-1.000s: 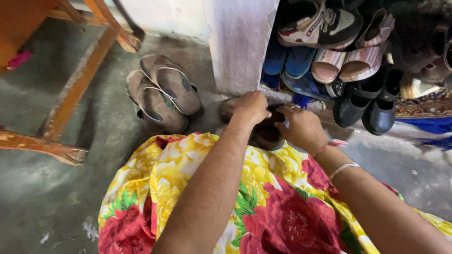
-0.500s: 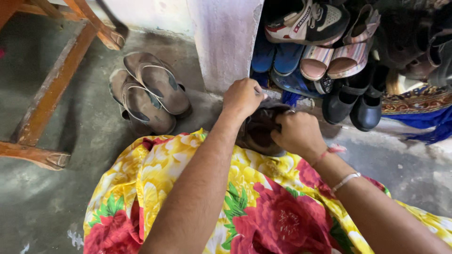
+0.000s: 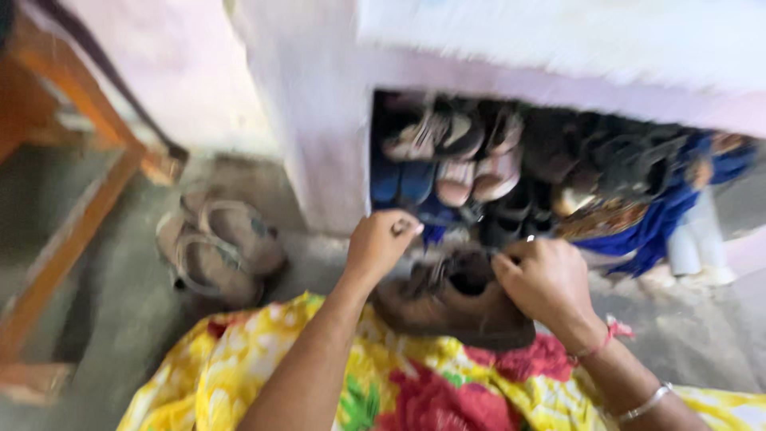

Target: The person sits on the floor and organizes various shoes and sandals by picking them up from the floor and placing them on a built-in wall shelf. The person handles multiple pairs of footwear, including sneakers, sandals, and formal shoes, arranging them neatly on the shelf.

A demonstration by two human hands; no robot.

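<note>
Both hands on the dark brown leather lace-up shoe over the lap: left hand grip pinched on a lace, right hand grip closed on its collar; likely mid-lacing, next needs steady tension.

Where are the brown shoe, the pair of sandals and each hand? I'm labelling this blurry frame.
brown shoe [image 3: 447, 313]: head view, its side.
pair of sandals [image 3: 219, 249]: head view, straps.
left hand [image 3: 381, 242]: head view, knuckles.
right hand [image 3: 544, 279]: head view, back.

Both hands on brown shoe: left hand at laces, right hand gripping opening rim
</note>
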